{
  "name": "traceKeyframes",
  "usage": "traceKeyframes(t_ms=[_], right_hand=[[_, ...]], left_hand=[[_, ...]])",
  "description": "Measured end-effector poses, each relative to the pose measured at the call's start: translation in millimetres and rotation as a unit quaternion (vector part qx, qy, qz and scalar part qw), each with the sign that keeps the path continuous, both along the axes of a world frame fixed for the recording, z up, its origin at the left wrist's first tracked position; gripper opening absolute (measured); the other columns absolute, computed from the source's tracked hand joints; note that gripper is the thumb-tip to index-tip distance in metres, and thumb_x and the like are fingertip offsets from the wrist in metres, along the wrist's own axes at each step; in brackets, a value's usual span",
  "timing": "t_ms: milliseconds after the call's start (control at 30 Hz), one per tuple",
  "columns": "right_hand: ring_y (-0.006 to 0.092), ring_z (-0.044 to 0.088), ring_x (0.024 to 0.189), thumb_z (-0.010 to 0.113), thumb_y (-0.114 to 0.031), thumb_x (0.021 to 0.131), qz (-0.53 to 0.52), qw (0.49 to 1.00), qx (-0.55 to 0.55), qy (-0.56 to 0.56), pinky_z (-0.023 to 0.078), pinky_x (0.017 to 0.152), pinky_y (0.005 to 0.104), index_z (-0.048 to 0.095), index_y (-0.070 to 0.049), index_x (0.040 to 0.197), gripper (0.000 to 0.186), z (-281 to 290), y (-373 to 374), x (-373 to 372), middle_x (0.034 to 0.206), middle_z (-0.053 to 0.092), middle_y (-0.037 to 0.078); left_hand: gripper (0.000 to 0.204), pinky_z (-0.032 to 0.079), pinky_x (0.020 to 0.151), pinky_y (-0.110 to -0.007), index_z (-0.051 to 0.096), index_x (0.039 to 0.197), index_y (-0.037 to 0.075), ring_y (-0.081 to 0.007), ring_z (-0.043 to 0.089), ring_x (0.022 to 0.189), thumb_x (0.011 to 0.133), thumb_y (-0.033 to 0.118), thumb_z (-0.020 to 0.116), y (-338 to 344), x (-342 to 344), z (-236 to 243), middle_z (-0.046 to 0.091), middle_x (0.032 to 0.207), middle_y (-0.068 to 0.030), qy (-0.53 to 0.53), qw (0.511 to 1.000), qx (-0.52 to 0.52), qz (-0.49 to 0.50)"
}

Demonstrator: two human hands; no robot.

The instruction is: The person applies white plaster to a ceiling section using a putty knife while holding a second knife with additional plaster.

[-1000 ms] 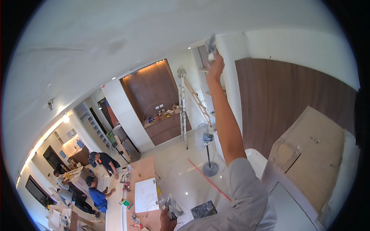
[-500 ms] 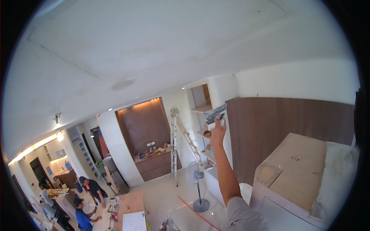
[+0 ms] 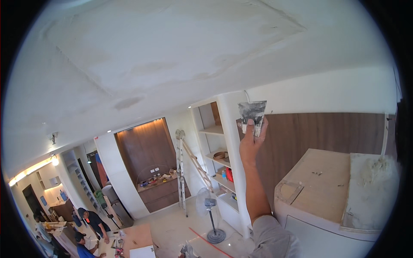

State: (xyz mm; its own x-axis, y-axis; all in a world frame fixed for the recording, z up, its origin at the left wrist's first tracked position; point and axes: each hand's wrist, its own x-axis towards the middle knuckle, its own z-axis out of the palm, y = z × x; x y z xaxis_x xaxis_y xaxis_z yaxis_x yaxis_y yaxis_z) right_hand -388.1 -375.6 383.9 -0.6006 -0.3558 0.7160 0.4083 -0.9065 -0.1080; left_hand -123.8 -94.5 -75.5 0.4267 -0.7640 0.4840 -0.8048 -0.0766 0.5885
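Note:
My right hand (image 3: 252, 144) is raised in front of me, closed around a putty knife (image 3: 253, 110). The wide blade points up toward the ceiling and is smeared with grey and white filler. My thumb presses along the near face of the knife, with fingers behind and beside it. Overhead spreads the white ceiling (image 3: 172, 47), with patched seams and damp-looking grey spots; the blade appears apart from it. A pale board (image 3: 357, 206) to the right carries a heap of white filler (image 3: 378, 171). My left hand is out of view.
The board lies on a boxy cabinet (image 3: 320, 176) at right, before brown wall panelling (image 3: 309, 133). Below stand a fan (image 3: 211, 219), a stepladder (image 3: 180, 172) and open shelves (image 3: 213, 130). Two people work at a table (image 3: 140, 238) at lower left; others are farther back.
My right hand has risen slightly, and the putty knife has turned from slanted to nearly upright. The view has swung to the right, showing more of the filler-covered board.

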Motion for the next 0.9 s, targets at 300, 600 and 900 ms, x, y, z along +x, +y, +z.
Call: traceKeyframes(t_ms=[300,600,900], right_hand=[[0.0203,0.06,0.117,0.067,-0.026,0.1,0.22,0.82,0.182,0.495,0.046,0.103,0.032,0.049,0.006,0.146,0.058,-210,21,71,0.131,0.066,0.015],[0.0389,0.055,0.125,0.067,-0.009,0.094,0.233,0.713,-0.101,0.654,0.044,0.107,0.0425,0.057,0.0,0.135,0.043,-359,142,132,0.136,0.057,0.018],[0.0403,0.061,0.113,0.066,-0.01,0.093,0.148,0.548,-0.065,0.821,0.053,0.094,0.047,0.059,-0.009,0.134,0.042,-417,112,125,0.128,0.059,0.017]], left_hand=[[0.031,0.057,0.094,-0.047,0.053,0.134,0.01,-0.0268,0.066,0.113,0.105,0.021,0.051,-20,14,12,0.065,0.123,-0.0074,0.738,0.622,-0.231,-0.126],[0.022,0.062,0.082,-0.044,0.052,0.126,0.012,-0.0244,0.069,0.105,0.105,0.019,0.051,-15,-4,38,0.063,0.117,-0.0074,0.713,0.618,-0.325,0.062],[0.017,0.062,0.076,-0.039,0.053,0.121,0.012,-0.022,0.07,0.095,0.106,0.019,0.05,-1,-3,20,0.065,0.109,-0.006,0.727,0.566,-0.359,0.15]])
